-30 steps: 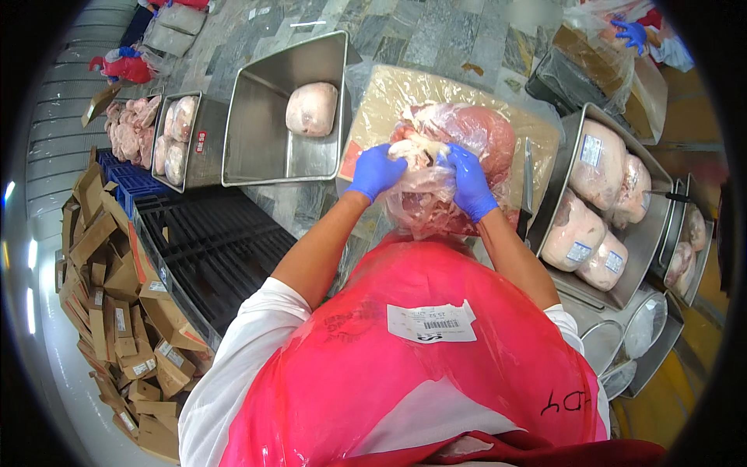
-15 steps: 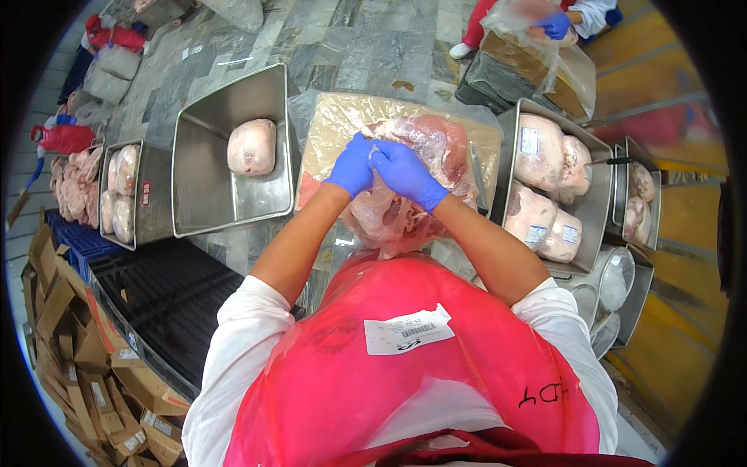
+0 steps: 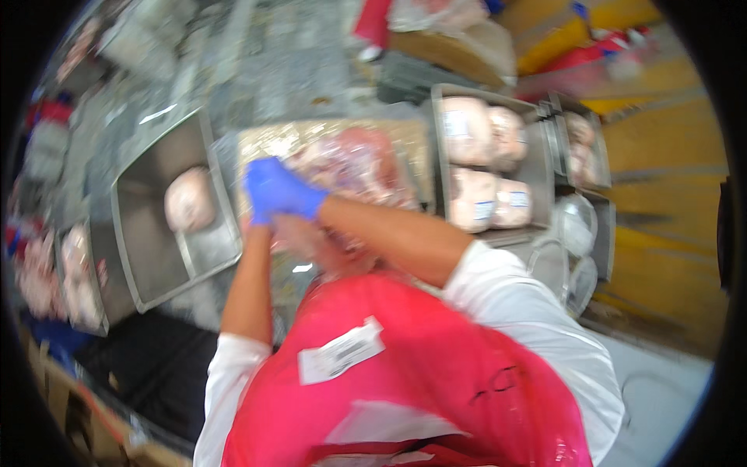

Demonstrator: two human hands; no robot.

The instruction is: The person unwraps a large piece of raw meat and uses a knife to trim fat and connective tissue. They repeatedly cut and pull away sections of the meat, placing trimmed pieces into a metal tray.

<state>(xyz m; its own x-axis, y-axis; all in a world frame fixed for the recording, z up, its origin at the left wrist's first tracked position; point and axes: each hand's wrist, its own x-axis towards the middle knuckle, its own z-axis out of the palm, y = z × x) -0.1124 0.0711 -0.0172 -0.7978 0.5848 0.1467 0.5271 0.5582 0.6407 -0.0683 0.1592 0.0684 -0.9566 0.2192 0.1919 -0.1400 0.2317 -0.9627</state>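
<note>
Blue gloves cover both of my hands, which press together over the near left part of a plastic-covered tan surface (image 3: 412,140). My left hand (image 3: 261,187) is closed, and my right hand (image 3: 302,199) is closed against it. Between them they appear to grip the gathered end of a clear plastic bag (image 3: 315,245), though motion blur hides the exact hold. Raw pink-red meat (image 3: 364,159) lies in the bag, just right of my hands and partly behind my right forearm.
To the left, a steel bin (image 3: 128,233) holds one wrapped meat piece (image 3: 189,201). Several labelled pieces fill another steel bin (image 3: 545,198) on the right, beside clear round plastic items (image 3: 576,226). A black crate (image 3: 152,373) stands lower left. Part of another person (image 3: 372,23) shows far off.
Both joined hands have moved left from over the meat to its left side, still closed together. The whole view has swung, so the bins appear shifted left and tilted.
</note>
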